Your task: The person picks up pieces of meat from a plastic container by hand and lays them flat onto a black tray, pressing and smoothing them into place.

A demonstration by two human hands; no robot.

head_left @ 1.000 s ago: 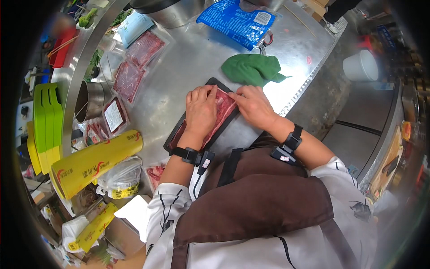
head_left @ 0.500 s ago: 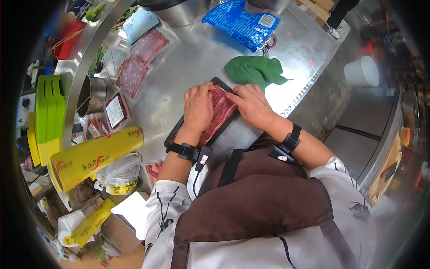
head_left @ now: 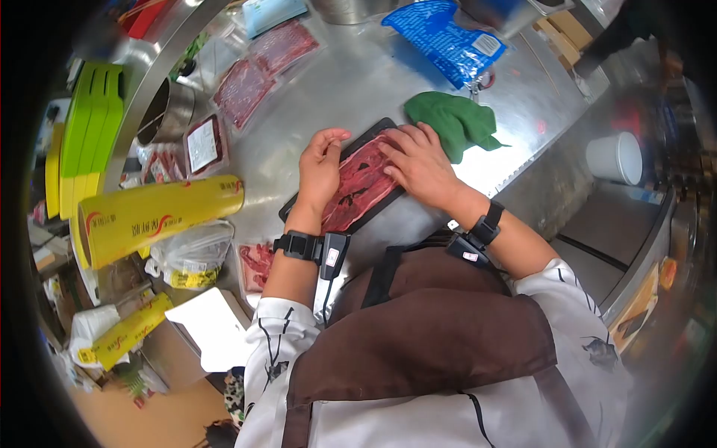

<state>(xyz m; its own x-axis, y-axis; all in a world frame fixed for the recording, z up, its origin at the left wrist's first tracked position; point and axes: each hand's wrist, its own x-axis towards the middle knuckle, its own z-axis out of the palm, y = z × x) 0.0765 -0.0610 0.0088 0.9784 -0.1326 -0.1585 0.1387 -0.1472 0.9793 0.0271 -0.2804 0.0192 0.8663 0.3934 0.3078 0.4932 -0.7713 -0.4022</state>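
Observation:
Red sliced meat lies in a long black tray on the steel table. Over the tray's left edge, my left hand has its fingers curled, thumb and fingertips close together; whether it pinches anything is too small to tell. My right hand rests with fingers spread on the meat's upper right part and the tray edge, gripping nothing. A green cloth lies just beyond my right hand.
A yellow roll, a plastic bag and packed meat are at the left. Further packs and a metal pot stand upper left. A blue bag lies at the back; a white bucket is right.
My left hand has lifted off the meat to the tray's left side. My right hand's fingers have spread over the meat, and more of its surface shows. The view has shifted.

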